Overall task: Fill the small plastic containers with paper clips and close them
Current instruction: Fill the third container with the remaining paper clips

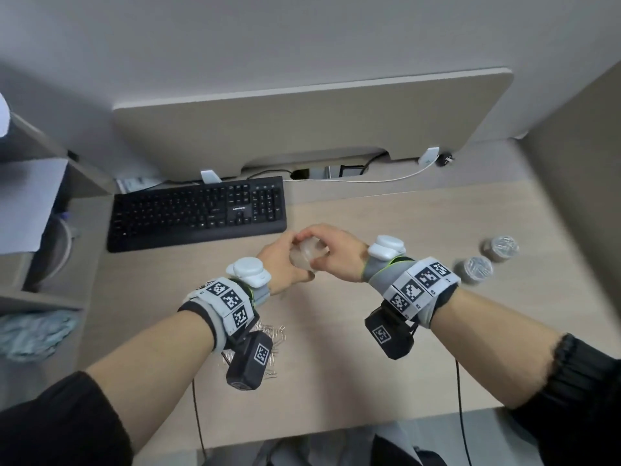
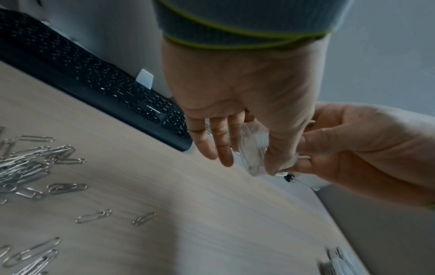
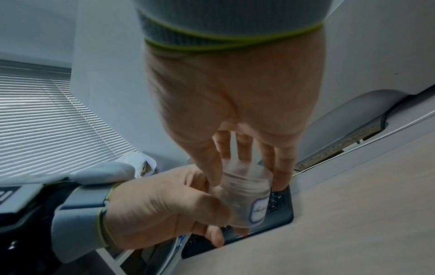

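A small clear plastic container with a blue-edged label is held in the air above the desk, between both hands. My left hand grips its labelled body from the left, thumb and fingers curled round it. My right hand pinches its other end from above with thumb and fingertips. In the right wrist view the container looks empty, with threads showing. I cannot tell whether a lid is on. Loose paper clips lie in a pile under my left wrist, also seen in the left wrist view as scattered clips.
Two closed containers full of clips stand at the right of the desk. A black keyboard lies just behind the hands, under a raised shelf. Cables run along the back edge.
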Available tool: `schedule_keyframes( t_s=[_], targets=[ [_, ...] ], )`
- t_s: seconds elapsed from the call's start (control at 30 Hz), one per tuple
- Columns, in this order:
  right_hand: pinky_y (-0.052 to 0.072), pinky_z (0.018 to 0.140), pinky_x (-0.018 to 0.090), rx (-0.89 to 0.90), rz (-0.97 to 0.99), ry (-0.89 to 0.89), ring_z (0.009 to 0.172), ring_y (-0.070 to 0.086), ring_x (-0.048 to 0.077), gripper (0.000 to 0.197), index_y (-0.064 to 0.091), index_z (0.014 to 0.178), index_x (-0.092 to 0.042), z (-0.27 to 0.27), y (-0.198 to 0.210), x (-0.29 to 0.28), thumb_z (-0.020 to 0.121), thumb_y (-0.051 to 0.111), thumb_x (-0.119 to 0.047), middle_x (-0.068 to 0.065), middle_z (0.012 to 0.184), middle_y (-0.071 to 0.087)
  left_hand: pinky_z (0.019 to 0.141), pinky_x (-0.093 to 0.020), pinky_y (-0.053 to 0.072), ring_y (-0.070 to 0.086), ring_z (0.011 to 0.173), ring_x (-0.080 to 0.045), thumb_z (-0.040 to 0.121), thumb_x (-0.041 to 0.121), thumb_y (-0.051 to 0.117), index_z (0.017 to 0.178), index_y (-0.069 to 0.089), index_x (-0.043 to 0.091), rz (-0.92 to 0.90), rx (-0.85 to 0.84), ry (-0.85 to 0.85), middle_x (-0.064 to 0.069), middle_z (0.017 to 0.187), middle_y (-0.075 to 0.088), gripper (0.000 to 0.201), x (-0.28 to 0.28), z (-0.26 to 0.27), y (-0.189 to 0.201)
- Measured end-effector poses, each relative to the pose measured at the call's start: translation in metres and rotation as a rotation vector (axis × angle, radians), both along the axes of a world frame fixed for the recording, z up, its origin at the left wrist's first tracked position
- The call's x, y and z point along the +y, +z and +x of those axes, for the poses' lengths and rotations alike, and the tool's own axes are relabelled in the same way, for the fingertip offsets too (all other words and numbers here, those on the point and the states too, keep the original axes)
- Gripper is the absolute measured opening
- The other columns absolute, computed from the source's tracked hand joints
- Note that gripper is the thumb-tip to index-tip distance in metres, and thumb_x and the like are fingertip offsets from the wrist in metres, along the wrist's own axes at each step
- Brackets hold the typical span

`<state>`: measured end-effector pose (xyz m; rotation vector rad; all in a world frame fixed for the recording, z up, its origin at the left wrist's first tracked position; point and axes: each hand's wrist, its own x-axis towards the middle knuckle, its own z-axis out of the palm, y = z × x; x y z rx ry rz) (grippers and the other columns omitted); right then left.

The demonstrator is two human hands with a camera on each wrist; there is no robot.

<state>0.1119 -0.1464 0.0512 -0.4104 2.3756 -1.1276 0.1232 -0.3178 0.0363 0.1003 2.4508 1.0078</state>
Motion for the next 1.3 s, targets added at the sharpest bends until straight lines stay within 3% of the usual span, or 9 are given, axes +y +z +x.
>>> schedule_keyframes(
  t_s=[0.13, 0.23, 0.37, 0.53, 0.63, 0.73, 0.9, 1.07, 1.3],
  targets=[
    [0.039, 0.084, 0.019, 0.016, 0.054, -0.016, 0.102, 0.049, 0.013, 0.049, 0.055, 0.122, -0.021, -0.01, -0.008, -0.001, 0.078, 0.066, -0.004, 0.002, 0.12, 0.05, 0.067, -0.027, 0.046, 0.062, 0.091, -0.02, 0.07, 0.024, 0.08, 0.121, 0.049, 0.023, -0.11, -0.068, 0.048, 0.004, 0.111, 0.059, 0.06, -0.021, 0.0, -0.007],
    [0.046, 0.088, 0.03, -0.044, 0.123, -0.108, 0.097, 0.055, 0.02, 0.043, 0.054, 0.12, -0.025, -0.022, -0.013, 0.013, 0.081, 0.072, -0.021, 0.001, 0.114, 0.053, 0.074, -0.031, 0.05, 0.062, 0.089, -0.021, 0.071, 0.022, 0.081, 0.131, 0.045, 0.019, -0.158, -0.078, 0.135, 0.0, 0.11, 0.061, 0.07, -0.036, 0.0, -0.014],
    [0.048, 0.09, 0.039, -0.047, 0.5, -0.071, 0.103, 0.057, 0.029, 0.056, 0.045, 0.128, -0.018, -0.03, -0.047, 0.033, 0.082, 0.065, -0.042, 0.004, 0.117, 0.057, 0.08, -0.038, 0.054, 0.064, 0.089, -0.024, 0.072, 0.026, 0.082, 0.128, 0.042, 0.017, -0.161, -0.078, 0.251, -0.004, 0.106, 0.065, 0.069, -0.04, -0.003, -0.017],
    [0.047, 0.091, 0.045, -0.083, 0.763, 0.151, 0.11, 0.052, 0.031, 0.038, 0.048, 0.122, -0.01, -0.021, -0.091, 0.038, 0.091, 0.045, -0.031, 0.008, 0.116, 0.049, 0.076, -0.04, 0.054, 0.063, 0.086, -0.026, 0.072, 0.026, 0.08, 0.123, 0.04, 0.017, -0.182, -0.099, 0.362, -0.007, 0.101, 0.065, 0.065, -0.037, 0.003, -0.023],
    [0.047, 0.089, 0.045, -0.006, 0.763, 0.174, 0.116, 0.047, 0.03, 0.036, 0.043, 0.127, -0.013, -0.016, -0.108, 0.043, 0.095, 0.043, -0.03, 0.01, 0.122, 0.045, 0.072, -0.039, 0.053, 0.062, 0.081, -0.021, 0.07, 0.033, 0.079, 0.117, 0.039, 0.022, -0.206, -0.097, 0.401, -0.002, 0.099, 0.064, 0.063, -0.041, 0.011, -0.026],
    [0.044, 0.087, 0.042, 0.035, 0.821, 0.211, 0.117, 0.045, 0.031, 0.041, 0.038, 0.132, -0.013, -0.011, -0.117, 0.041, 0.096, 0.046, -0.031, 0.011, 0.127, 0.042, 0.06, -0.03, 0.041, 0.051, 0.071, -0.008, 0.075, 0.032, 0.079, 0.117, 0.041, 0.021, -0.243, -0.08, 0.453, 0.003, 0.093, 0.058, 0.058, -0.043, 0.022, -0.029],
    [0.045, 0.093, 0.044, 0.125, 0.752, 0.299, 0.117, 0.043, 0.033, 0.057, 0.041, 0.132, -0.016, -0.006, -0.114, 0.022, 0.087, 0.06, -0.046, 0.01, 0.127, 0.041, 0.079, -0.038, 0.052, 0.059, 0.088, -0.025, 0.073, 0.028, 0.082, 0.122, 0.042, 0.016, -0.203, -0.068, 0.468, 0.0, 0.098, 0.058, 0.064, -0.055, 0.04, -0.033],
    [0.051, 0.088, 0.047, 0.013, 0.583, 0.249, 0.104, 0.057, 0.031, 0.046, 0.046, 0.123, -0.02, 0.009, -0.115, -0.041, 0.086, 0.059, -0.044, 0.003, 0.118, 0.045, 0.077, -0.041, 0.055, 0.062, 0.089, -0.026, 0.073, 0.03, 0.083, 0.12, 0.039, 0.02, -0.194, -0.065, 0.419, -0.004, 0.107, 0.059, 0.065, -0.094, 0.055, -0.038],
    [0.047, 0.095, 0.046, 0.136, 0.669, 0.344, 0.118, 0.044, 0.031, 0.043, 0.047, 0.129, -0.013, 0.054, -0.13, -0.097, 0.092, 0.057, -0.033, 0.005, 0.131, 0.047, 0.074, -0.027, 0.042, 0.055, 0.09, -0.018, 0.076, 0.032, 0.083, 0.128, 0.041, 0.014, -0.186, -0.05, 0.374, 0.002, 0.108, 0.057, 0.069, -0.153, 0.102, -0.041]
  ],
)
